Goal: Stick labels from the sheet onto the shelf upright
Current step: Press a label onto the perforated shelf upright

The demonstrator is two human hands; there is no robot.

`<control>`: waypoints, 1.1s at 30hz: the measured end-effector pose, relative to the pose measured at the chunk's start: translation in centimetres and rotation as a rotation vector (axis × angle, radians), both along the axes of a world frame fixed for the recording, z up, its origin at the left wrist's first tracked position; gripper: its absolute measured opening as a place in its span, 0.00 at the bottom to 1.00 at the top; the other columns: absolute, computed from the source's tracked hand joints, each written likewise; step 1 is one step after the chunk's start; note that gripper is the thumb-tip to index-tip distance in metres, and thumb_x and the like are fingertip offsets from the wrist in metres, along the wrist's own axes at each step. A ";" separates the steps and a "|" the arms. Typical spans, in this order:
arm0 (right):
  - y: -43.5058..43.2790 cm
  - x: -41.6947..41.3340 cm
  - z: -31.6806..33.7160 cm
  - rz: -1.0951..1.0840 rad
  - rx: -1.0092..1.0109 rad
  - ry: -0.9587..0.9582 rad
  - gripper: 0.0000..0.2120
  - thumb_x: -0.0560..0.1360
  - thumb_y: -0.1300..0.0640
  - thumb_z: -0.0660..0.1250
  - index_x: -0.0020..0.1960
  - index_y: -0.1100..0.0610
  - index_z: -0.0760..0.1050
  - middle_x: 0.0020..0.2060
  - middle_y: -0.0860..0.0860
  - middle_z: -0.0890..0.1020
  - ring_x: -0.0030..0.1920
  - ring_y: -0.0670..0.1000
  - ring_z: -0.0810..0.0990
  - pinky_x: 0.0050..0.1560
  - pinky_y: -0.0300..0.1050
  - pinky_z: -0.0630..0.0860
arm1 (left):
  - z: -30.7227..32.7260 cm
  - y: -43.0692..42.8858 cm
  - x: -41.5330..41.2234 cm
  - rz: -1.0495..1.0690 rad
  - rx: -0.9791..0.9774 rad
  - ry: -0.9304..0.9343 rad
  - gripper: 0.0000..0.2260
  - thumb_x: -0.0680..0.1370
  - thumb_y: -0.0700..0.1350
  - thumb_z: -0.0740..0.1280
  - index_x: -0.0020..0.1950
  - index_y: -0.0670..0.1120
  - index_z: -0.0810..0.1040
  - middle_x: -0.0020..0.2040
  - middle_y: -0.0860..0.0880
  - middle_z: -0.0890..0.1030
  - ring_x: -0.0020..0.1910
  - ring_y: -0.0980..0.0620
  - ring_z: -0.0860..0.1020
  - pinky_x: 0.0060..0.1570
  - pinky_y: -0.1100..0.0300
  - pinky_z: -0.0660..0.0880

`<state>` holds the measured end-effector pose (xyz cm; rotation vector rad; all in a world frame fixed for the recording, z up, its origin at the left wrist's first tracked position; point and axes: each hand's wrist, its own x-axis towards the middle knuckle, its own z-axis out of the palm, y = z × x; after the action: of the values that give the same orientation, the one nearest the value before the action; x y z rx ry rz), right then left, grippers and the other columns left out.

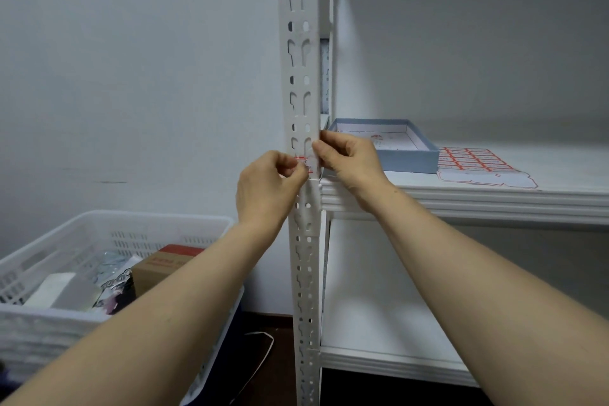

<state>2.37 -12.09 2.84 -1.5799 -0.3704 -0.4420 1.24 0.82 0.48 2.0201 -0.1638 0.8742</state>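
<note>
A white slotted shelf upright (300, 53) runs top to bottom through the middle of the view. A small white label with red print (304, 163) lies against the upright just above the shelf board. My left hand (268, 186) pinches the label's left end with thumb and fingertips. My right hand (349, 158) presses its right end at the upright's edge. The label sheet (474, 160), with rows of red-edged labels and a peeled strip at its near side, rests on the shelf to the right.
An open blue-grey box (408, 161) stands on the white shelf board (461, 199) behind my right hand. A white plastic crate (49, 330) at lower left holds a cardboard box (158, 269) and packets. A lower shelf board (379, 362) and dark floor lie beneath.
</note>
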 end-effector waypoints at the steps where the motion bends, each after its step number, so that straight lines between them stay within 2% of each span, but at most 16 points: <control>1: 0.0 0.1 0.0 -0.004 -0.005 0.006 0.14 0.76 0.62 0.64 0.61 0.64 0.75 0.54 0.56 0.81 0.54 0.52 0.81 0.57 0.47 0.78 | -0.1 -0.2 0.1 0.010 0.006 0.031 0.09 0.72 0.54 0.69 0.43 0.50 0.80 0.38 0.55 0.81 0.42 0.51 0.80 0.46 0.56 0.76; 6: -0.2 0.2 0.1 -0.026 -0.024 0.019 0.18 0.76 0.61 0.66 0.64 0.65 0.73 0.58 0.58 0.80 0.57 0.53 0.80 0.61 0.49 0.76 | 0.5 -1.0 0.6 0.048 -0.031 0.141 0.14 0.70 0.61 0.68 0.41 0.51 0.81 0.40 0.53 0.84 0.42 0.48 0.82 0.46 0.51 0.78; 10: -0.2 0.0 0.0 -0.009 -0.014 0.016 0.14 0.76 0.64 0.65 0.60 0.65 0.75 0.54 0.56 0.81 0.53 0.52 0.81 0.60 0.49 0.76 | 0.9 -1.5 0.0 0.063 -0.036 0.149 0.12 0.73 0.57 0.66 0.42 0.50 0.82 0.38 0.48 0.84 0.44 0.45 0.81 0.47 0.51 0.77; 16: -0.3 0.0 0.0 -0.027 -0.022 0.012 0.13 0.75 0.64 0.65 0.59 0.65 0.76 0.51 0.55 0.81 0.52 0.52 0.80 0.60 0.50 0.76 | 1.1 -1.9 -0.8 0.041 -0.069 0.150 0.12 0.75 0.50 0.65 0.35 0.46 0.80 0.38 0.44 0.82 0.43 0.40 0.79 0.43 0.52 0.75; 18: -0.3 0.0 0.0 -0.027 -0.018 0.013 0.13 0.75 0.64 0.66 0.59 0.65 0.76 0.50 0.55 0.81 0.52 0.51 0.80 0.60 0.50 0.76 | 1.0 -2.0 -0.8 0.034 -0.088 0.168 0.11 0.75 0.49 0.65 0.34 0.46 0.76 0.38 0.44 0.82 0.43 0.41 0.78 0.42 0.54 0.73; 21: -0.3 0.1 0.0 -0.030 -0.018 0.007 0.14 0.75 0.64 0.66 0.60 0.66 0.75 0.54 0.58 0.81 0.52 0.51 0.80 0.60 0.48 0.76 | 0.6 -1.5 -0.4 0.034 -0.130 0.194 0.09 0.75 0.47 0.64 0.35 0.47 0.75 0.36 0.49 0.78 0.40 0.43 0.77 0.41 0.55 0.71; 25: -0.4 -0.1 0.1 -0.035 -0.039 0.014 0.15 0.76 0.64 0.65 0.62 0.65 0.74 0.55 0.57 0.81 0.54 0.51 0.80 0.60 0.48 0.76 | 0.4 -0.8 -0.6 -0.092 -0.238 0.154 0.10 0.77 0.47 0.65 0.37 0.46 0.77 0.32 0.50 0.78 0.30 0.50 0.76 0.37 0.53 0.75; 28: -0.7 -0.5 0.1 -0.008 -0.055 0.054 0.16 0.77 0.65 0.63 0.64 0.64 0.73 0.56 0.55 0.80 0.56 0.51 0.79 0.62 0.47 0.75 | 1.2 -1.2 -1.7 -0.245 -0.350 0.140 0.11 0.78 0.45 0.66 0.36 0.43 0.77 0.29 0.47 0.76 0.22 0.55 0.71 0.28 0.59 0.72; 31: -1.4 -1.5 0.3 -0.021 -0.055 0.084 0.16 0.78 0.65 0.61 0.65 0.63 0.72 0.52 0.52 0.80 0.53 0.49 0.79 0.60 0.45 0.76 | 2.6 -2.5 -2.7 -0.377 -0.394 0.175 0.13 0.79 0.45 0.65 0.35 0.43 0.76 0.26 0.47 0.73 0.22 0.55 0.69 0.26 0.63 0.68; 33: -2.5 -2.3 0.9 -0.028 0.043 0.077 0.14 0.79 0.65 0.59 0.63 0.64 0.73 0.49 0.54 0.80 0.48 0.50 0.80 0.52 0.40 0.78 | 3.4 -3.8 -3.0 -0.455 -0.433 0.202 0.13 0.79 0.44 0.64 0.35 0.43 0.77 0.25 0.49 0.71 0.22 0.54 0.67 0.24 0.63 0.66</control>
<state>0.05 -14.58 3.76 -1.5576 -0.2783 -0.4064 -1.73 -2.94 3.89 1.5633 -0.2810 0.3736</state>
